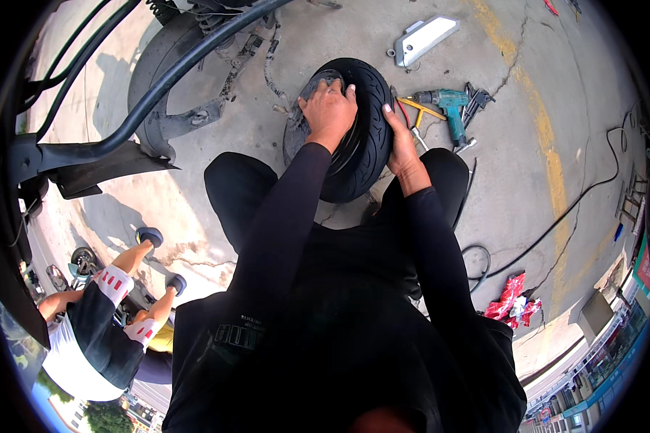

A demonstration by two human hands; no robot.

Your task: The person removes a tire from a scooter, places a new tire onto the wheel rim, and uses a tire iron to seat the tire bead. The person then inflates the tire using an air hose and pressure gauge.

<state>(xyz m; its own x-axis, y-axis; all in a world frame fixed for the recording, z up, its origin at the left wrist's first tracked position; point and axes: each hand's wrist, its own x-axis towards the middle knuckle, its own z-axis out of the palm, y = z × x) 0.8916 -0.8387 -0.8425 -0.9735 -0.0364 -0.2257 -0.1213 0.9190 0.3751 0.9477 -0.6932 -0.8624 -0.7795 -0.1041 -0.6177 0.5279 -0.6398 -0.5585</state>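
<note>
A small wheel with a black grooved tyre point(369, 130) stands tilted on the ground between my knees. On its left side is a dusty dark hub face point(296, 128). My left hand point(330, 108) lies on that face with its fingers spread and thumb apart, near the inner edge of the tyre. At the right side, my right hand point(403, 144) holds the tyre against its tread, thumb up along the rubber; its other fingers are mostly hidden. Just right of the wheel lie a teal cordless drill point(451, 110) and a yellow-handled tool point(425, 108).
Dark metal tubing point(173, 68) of a vehicle frame crosses the upper left. A silver-white metal cover point(426, 40) lies beyond the drill. A black hose point(549, 229) runs across the concrete at right, near red crumpled wrappers point(511, 299). Another person point(101, 335) is at lower left.
</note>
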